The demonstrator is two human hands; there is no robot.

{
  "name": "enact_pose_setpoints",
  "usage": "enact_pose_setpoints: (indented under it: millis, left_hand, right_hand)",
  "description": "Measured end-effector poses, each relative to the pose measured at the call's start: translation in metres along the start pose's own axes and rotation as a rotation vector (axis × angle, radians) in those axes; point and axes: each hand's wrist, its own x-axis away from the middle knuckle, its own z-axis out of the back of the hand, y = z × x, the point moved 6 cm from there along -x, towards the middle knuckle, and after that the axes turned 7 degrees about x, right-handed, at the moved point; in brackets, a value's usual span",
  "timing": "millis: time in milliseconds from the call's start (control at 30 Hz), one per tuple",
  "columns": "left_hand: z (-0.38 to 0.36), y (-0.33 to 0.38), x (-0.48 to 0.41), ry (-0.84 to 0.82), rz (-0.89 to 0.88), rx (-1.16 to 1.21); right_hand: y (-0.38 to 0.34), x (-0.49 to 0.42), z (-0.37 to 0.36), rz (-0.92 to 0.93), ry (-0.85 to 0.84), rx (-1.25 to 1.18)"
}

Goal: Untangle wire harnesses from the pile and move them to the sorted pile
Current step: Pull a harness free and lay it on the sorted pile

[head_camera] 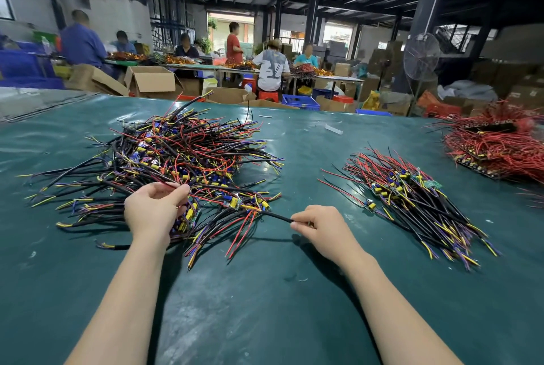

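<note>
Left hand point(154, 208) pinches thin wires at near side of tangled pile point(176, 155) on left half of green worktop point(265, 305), right hand point(319, 229) pinches a black harness lead point(276, 215) stretched out of it, sorted pile point(412, 197) lies toward right edge, apart from both.

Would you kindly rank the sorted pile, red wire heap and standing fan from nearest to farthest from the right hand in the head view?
1. sorted pile, on the table just right of the right hand.
2. red wire heap, at the table's far right.
3. standing fan, beyond the table's far edge.
</note>
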Motion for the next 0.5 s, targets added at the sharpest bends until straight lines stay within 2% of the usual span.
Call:
enact_pose_setpoints:
  millis: [67,200,267,333,500]
  left_hand:
    - [0.001,0.002,0.001,0.005,0.004,0.016]
    - [-0.003,-0.006,0.007,0.042,0.23,0.413]
    - [-0.003,-0.009,0.009,0.084,0.295,0.53]
    - [-0.002,-0.01,0.009,0.112,0.294,0.543]
    - [0.003,-0.003,0.006,0.147,0.188,0.401]
  right_hand:
    - [0.003,0.0,0.0,-0.014,0.005,-0.013]
    - [-0.001,0.0,0.001,-0.013,0.034,-0.092]
    - [-0.005,-0.001,0.001,0.0,0.046,-0.124]
    - [-0.007,-0.001,0.001,0.01,0.049,-0.12]
    - [0.002,0.0,0.002,-0.04,0.062,-0.064]
